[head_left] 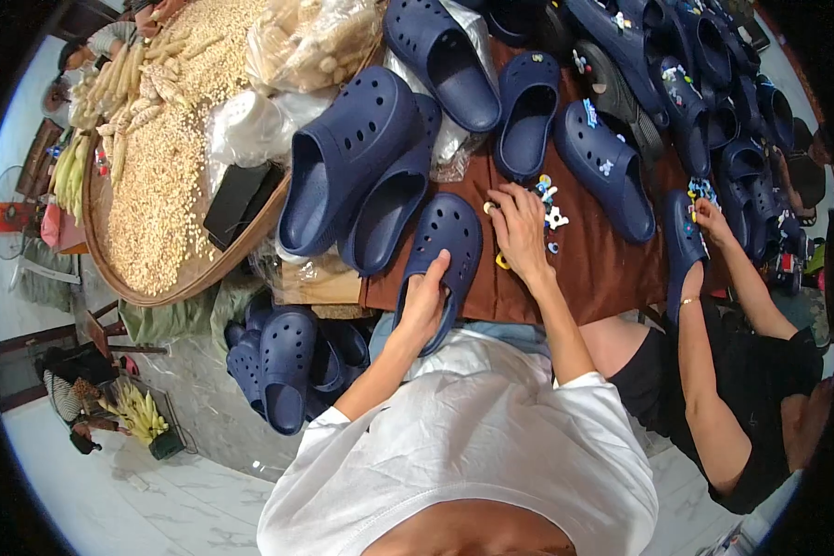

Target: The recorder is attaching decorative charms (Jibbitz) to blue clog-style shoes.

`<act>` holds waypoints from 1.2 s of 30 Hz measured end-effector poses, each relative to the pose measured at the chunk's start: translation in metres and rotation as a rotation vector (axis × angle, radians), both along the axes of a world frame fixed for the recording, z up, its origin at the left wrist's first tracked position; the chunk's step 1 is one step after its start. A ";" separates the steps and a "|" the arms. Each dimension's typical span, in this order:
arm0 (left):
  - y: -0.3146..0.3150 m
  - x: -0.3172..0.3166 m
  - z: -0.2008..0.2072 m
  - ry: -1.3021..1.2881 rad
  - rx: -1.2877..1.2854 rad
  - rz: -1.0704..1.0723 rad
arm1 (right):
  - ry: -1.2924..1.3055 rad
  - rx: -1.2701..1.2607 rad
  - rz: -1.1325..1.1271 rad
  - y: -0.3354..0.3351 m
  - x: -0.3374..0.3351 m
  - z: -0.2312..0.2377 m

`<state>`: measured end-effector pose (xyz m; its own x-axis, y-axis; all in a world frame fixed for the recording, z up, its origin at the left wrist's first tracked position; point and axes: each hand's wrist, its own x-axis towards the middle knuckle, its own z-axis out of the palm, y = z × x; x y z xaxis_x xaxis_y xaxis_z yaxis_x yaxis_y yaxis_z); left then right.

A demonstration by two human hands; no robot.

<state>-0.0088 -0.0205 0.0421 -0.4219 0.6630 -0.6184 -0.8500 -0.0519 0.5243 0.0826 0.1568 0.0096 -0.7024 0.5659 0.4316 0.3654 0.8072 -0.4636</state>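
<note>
My left hand [423,298] grips a navy clog [448,232] by its heel opening, thumb on the upper, with the holed toe pointing away. My right hand [523,229] is bent over the brown cloth, fingertips closed on a small pale-yellow shoe charm [488,208]. Beside it lies a cluster of colourful shoe charms [553,217], white, yellow and blue. A yellow charm [502,261] sits under its wrist side. Just beyond are a navy clog [526,116] and another clog [606,171] with charms fixed to it.
More navy clogs [352,157] stand at the left of the brown cloth [584,287]. A round tray [236,271] of corn kernels is farther left. Clogs [287,371] are piled below the table. At right a co-worker's hand [711,224] works at a clog [684,246].
</note>
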 end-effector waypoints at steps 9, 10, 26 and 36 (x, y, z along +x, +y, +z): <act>0.009 -0.022 0.045 0.065 0.240 -0.123 | 0.340 -0.181 -0.152 -0.029 0.028 0.006; 0.017 -0.031 0.056 0.110 0.266 -0.131 | 0.363 -0.218 -0.183 -0.031 0.031 0.004; 0.220 -0.232 0.135 -0.346 0.809 0.195 | 0.298 -0.223 -0.173 -0.054 0.048 -0.027; 0.230 -0.231 0.108 -0.024 0.365 0.190 | 0.349 -0.169 -0.172 -0.051 0.050 -0.030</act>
